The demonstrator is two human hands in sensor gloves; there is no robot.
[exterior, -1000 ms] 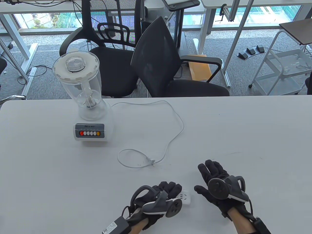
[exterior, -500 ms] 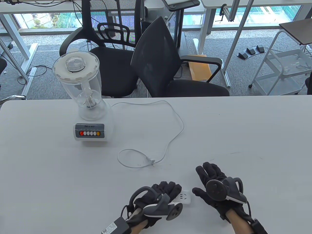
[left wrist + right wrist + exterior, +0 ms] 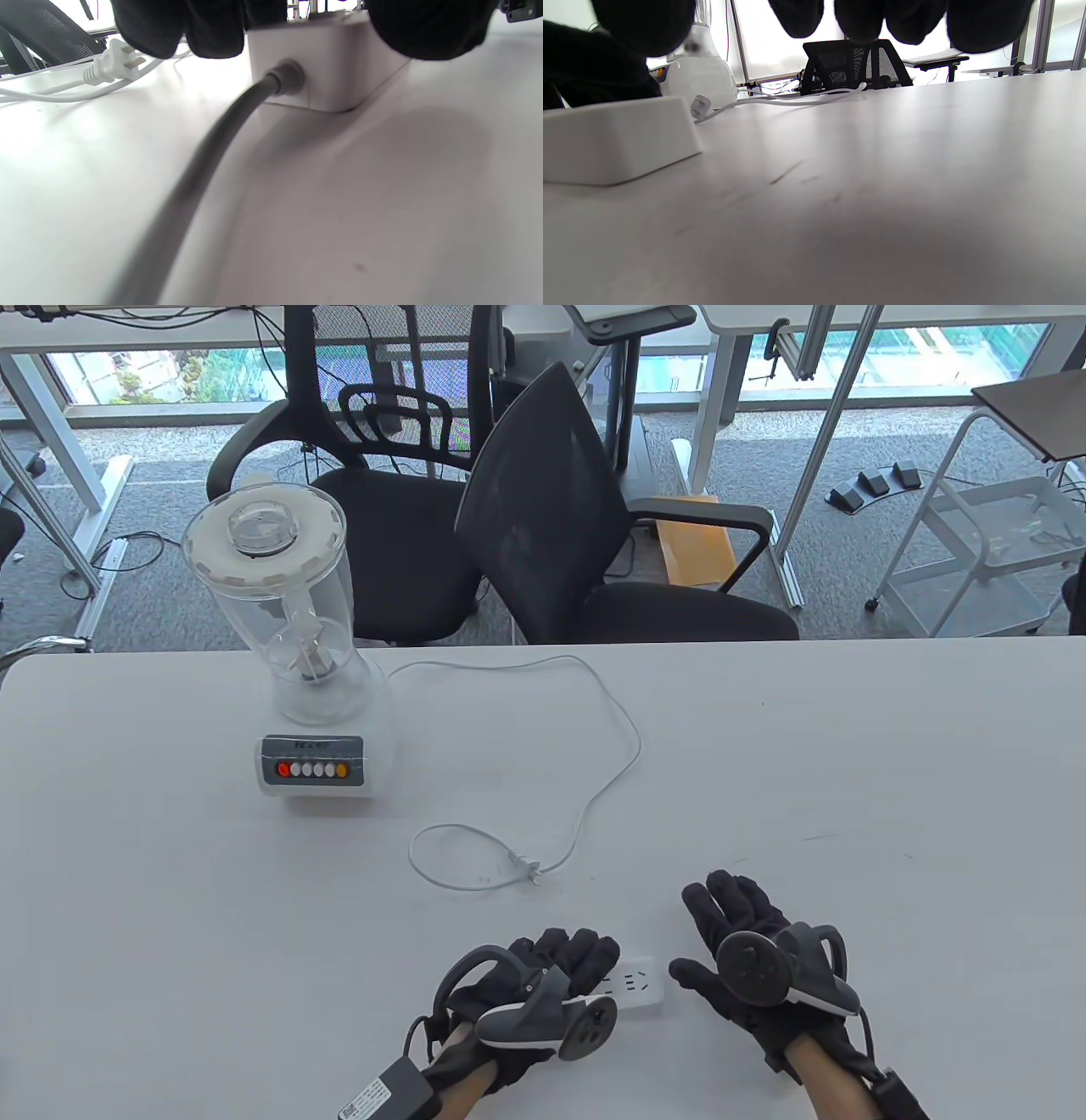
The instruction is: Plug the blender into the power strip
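A white blender with a clear jar stands at the table's left. Its white cord loops right and ends in a loose plug lying on the table; the plug also shows in the left wrist view. A white power strip lies near the front edge, also in the left wrist view and the right wrist view. My left hand grips the strip from above. My right hand is open, fingers spread, just right of the strip and holds nothing.
The strip's grey cable runs back toward me from its near end. Two black office chairs stand beyond the table's far edge. The white table stretches to the right.
My left hand has slid left and back along the strip, uncovering more of its socket end. My right hand moved slightly left toward the strip and then held still.
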